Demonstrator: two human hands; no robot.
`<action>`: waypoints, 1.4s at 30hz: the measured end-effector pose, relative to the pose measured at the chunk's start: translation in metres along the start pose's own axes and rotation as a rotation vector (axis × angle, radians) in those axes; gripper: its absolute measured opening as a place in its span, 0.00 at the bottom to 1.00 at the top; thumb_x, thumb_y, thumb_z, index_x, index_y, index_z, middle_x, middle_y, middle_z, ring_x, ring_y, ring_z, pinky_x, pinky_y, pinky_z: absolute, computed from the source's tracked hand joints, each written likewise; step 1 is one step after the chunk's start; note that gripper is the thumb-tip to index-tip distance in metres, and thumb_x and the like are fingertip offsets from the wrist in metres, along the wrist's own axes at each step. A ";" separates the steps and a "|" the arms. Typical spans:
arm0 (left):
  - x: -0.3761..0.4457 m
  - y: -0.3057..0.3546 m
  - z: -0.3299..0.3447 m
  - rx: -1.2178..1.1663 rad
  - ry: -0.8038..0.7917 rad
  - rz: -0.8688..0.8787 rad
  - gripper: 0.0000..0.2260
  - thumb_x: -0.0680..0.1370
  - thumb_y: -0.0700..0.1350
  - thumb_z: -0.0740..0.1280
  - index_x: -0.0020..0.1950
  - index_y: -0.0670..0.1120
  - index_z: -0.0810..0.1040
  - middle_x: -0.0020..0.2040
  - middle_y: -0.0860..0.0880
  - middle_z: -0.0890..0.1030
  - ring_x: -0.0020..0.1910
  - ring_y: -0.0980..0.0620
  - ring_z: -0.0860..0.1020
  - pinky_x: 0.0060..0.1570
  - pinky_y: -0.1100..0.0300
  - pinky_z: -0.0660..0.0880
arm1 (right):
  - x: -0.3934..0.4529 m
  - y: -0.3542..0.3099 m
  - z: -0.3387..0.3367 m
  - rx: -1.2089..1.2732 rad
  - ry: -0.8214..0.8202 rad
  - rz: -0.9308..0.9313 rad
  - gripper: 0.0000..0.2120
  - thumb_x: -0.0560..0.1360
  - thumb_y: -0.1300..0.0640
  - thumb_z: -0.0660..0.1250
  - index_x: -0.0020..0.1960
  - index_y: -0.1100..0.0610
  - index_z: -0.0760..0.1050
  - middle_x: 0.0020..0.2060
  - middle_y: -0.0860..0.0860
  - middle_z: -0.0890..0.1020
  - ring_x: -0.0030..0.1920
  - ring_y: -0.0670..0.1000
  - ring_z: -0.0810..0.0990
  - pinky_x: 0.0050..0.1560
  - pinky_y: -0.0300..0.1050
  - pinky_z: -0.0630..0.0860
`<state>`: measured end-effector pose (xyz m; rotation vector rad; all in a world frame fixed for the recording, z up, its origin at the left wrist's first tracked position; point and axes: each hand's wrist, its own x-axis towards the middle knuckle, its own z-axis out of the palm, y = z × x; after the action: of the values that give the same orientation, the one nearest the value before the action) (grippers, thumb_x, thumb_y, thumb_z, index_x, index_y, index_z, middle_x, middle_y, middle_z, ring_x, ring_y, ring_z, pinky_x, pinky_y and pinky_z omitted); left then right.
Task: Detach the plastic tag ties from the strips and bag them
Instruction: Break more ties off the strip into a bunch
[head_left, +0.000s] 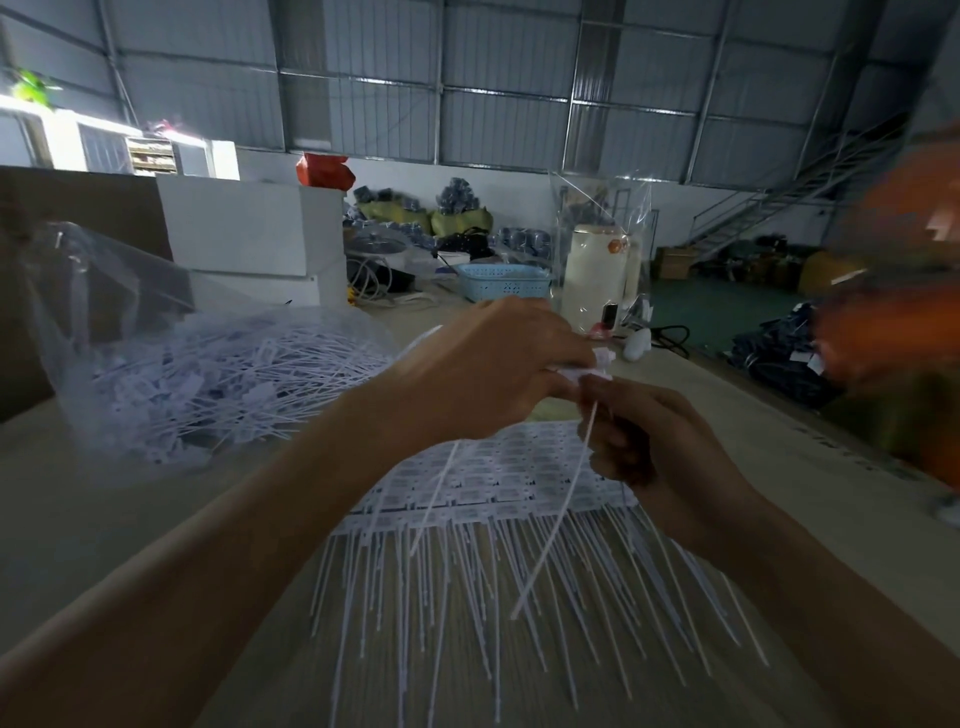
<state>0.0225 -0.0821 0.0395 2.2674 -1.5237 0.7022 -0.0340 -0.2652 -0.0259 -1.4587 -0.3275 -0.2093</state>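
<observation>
No readable text. Tag strips (488, 480) under the hands carry small printed labels (too blurred to read). Dark markings along the table (857, 457) edge, right of the hands, also illegible.

two hands (483, 374), one bag (208, 374), one basket (501, 280)

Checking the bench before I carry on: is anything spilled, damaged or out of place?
Nothing stands out. Loose ties sit inside the clear bag, uncut strips lie flat, and both hands hold ties.

Clear glossy bag (130, 322) (white plastic ties (467, 545))
</observation>
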 end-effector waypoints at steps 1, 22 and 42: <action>0.001 0.000 0.000 -0.002 0.004 0.000 0.10 0.79 0.47 0.69 0.60 0.48 0.83 0.48 0.50 0.83 0.46 0.54 0.76 0.51 0.52 0.75 | 0.000 0.000 -0.001 0.004 0.007 -0.016 0.14 0.75 0.51 0.68 0.34 0.56 0.72 0.27 0.49 0.61 0.30 0.52 0.53 0.31 0.48 0.54; -0.004 0.000 -0.010 0.134 0.140 -0.083 0.09 0.78 0.52 0.67 0.55 0.52 0.83 0.51 0.56 0.84 0.48 0.51 0.81 0.46 0.49 0.79 | 0.002 0.000 -0.005 0.067 0.022 0.013 0.13 0.76 0.47 0.67 0.43 0.56 0.82 0.29 0.48 0.64 0.30 0.49 0.57 0.33 0.47 0.53; -0.002 -0.009 -0.010 -0.199 -0.008 -0.154 0.05 0.77 0.48 0.72 0.48 0.50 0.86 0.36 0.61 0.83 0.36 0.64 0.79 0.38 0.73 0.72 | 0.006 -0.001 -0.012 -0.868 0.207 -0.557 0.12 0.78 0.61 0.68 0.39 0.51 0.71 0.30 0.45 0.71 0.29 0.42 0.68 0.32 0.29 0.63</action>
<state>0.0277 -0.0726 0.0468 2.2093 -1.3402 0.4770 -0.0276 -0.2765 -0.0242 -2.1432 -0.5019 -1.0456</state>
